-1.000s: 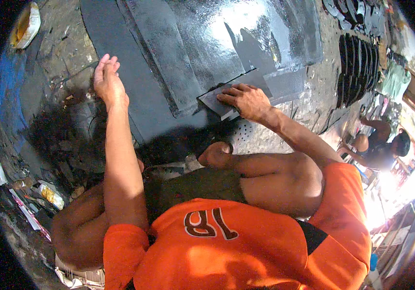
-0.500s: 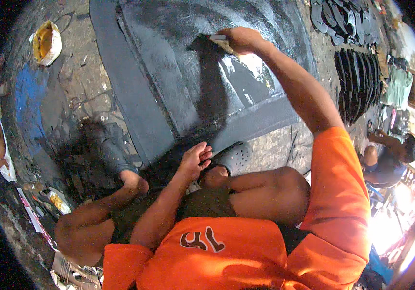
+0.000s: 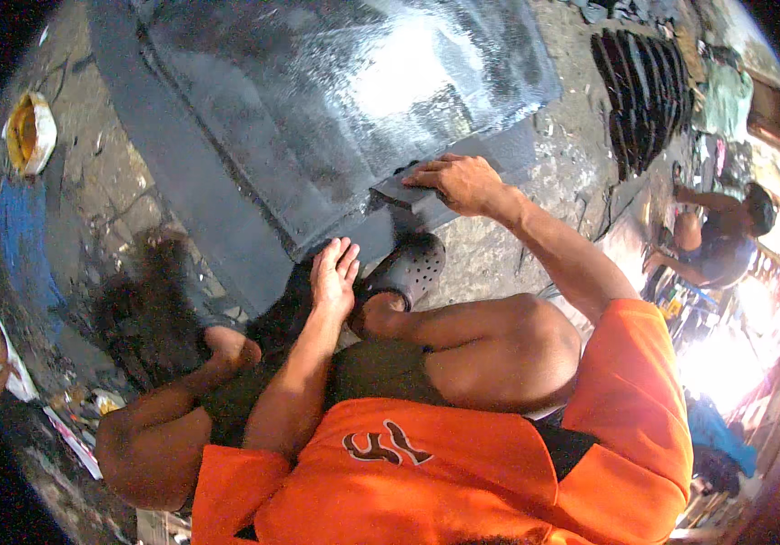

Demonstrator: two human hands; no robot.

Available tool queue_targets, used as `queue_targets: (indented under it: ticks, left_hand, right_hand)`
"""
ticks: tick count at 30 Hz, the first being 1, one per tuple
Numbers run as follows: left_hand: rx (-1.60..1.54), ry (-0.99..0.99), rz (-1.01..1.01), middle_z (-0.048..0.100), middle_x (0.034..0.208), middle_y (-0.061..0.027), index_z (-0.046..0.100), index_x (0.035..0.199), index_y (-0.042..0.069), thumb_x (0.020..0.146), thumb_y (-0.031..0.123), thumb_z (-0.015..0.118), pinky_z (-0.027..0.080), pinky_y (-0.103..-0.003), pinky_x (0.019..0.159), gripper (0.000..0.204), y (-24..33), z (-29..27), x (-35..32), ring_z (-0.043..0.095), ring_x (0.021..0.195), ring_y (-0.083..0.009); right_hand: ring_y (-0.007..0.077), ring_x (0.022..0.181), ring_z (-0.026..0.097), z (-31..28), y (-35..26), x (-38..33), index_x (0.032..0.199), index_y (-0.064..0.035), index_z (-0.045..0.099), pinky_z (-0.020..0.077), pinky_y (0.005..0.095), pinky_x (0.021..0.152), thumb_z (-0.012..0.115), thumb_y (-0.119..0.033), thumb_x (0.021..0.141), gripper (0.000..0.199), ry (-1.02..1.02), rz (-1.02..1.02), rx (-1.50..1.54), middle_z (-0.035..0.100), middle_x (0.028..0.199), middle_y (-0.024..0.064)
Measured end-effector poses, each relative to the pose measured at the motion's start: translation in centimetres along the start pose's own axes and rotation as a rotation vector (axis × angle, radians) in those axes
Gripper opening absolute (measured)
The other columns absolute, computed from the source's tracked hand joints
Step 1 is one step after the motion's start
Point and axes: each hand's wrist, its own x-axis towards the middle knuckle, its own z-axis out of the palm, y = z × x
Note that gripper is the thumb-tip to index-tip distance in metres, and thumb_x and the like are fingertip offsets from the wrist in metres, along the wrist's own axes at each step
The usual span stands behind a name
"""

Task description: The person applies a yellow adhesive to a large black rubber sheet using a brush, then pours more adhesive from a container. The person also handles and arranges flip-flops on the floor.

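A glossy black coated sheet (image 3: pixel 299 118) lies on a larger matte grey sheet (image 3: pixel 167 150) in front of me, with a bright glare on its wet face. At the near edge of the coated sheet, my right hand (image 3: pixel 464 184) is closed on a dark flat piece (image 3: pixel 397 192). Whether that piece is a spreader or a raised sheet edge, I cannot tell. My left hand (image 3: pixel 333 275) is open, fingers stretched towards the coated sheet's near corner. It appears to hold nothing, and its fingertips are at or just beside that corner.
A white tub (image 3: pixel 44 136) with yellowish-brown contents stands at the far left. Black strips (image 3: pixel 641 95) lie in rows on the floor to the right, near a green cloth (image 3: pixel 724 100). Another person (image 3: pixel 721 232) crouches farther right. My clog (image 3: pixel 417 263) is beside the near sheet edge.
My right hand has come from the middle of the coated sheet to its near edge. The pale area there is now dark. My left hand has moved up to the corner, fingers straighter.
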Motion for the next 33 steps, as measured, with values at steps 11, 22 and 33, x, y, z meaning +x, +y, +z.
queue_targets:
  ticks: [11, 22, 33]
  left_hand:
    - [0.271, -0.005, 0.170, 0.065, 0.116, -0.0083, 0.061, 0.111, 0.001, 0.094, 0.048, 0.051, 0.044, -0.030, 0.085, 0.051, 1.8, 1.5, -1.6, 0.064, 0.101, -0.0184]
    - [0.392, 0.087, 0.182, 0.064, 0.117, -0.0130, 0.057, 0.113, -0.001, 0.097, 0.043, 0.049, 0.045, -0.032, 0.087, 0.047, 2.2, 1.2, -2.3, 0.063, 0.102, -0.0217]
    - [0.471, -0.057, 0.192, 0.063, 0.109, -0.0099, 0.055, 0.107, 0.007, 0.092, 0.051, 0.054, 0.043, -0.034, 0.088, 0.047, 3.4, 2.2, -2.2, 0.062, 0.099, -0.0224]
  right_hand:
    - [0.0223, 0.083, 0.065, -14.5, 10.9, 6.8, 0.117, -0.0039, 0.060, 0.0522, 0.0385, 0.073, 0.061, -0.018, 0.080, 0.039, 0.141, 0.322, 0.725, 0.069, 0.094, 0.0131]
    - [0.0331, 0.092, 0.067, -6.5, 11.5, 7.3, 0.127, -0.0383, 0.057, 0.0550, 0.0421, 0.076, 0.051, -0.003, 0.080, 0.059, -0.078, 0.157, -0.030, 0.068, 0.106, 0.0105]
    - [0.0302, 0.104, 0.062, -3.9, 8.5, -4.5, 0.120, -0.0171, 0.062, 0.0498, 0.0393, 0.086, 0.057, -0.003, 0.079, 0.043, 0.166, 0.244, 0.441, 0.067, 0.110, 0.0094]
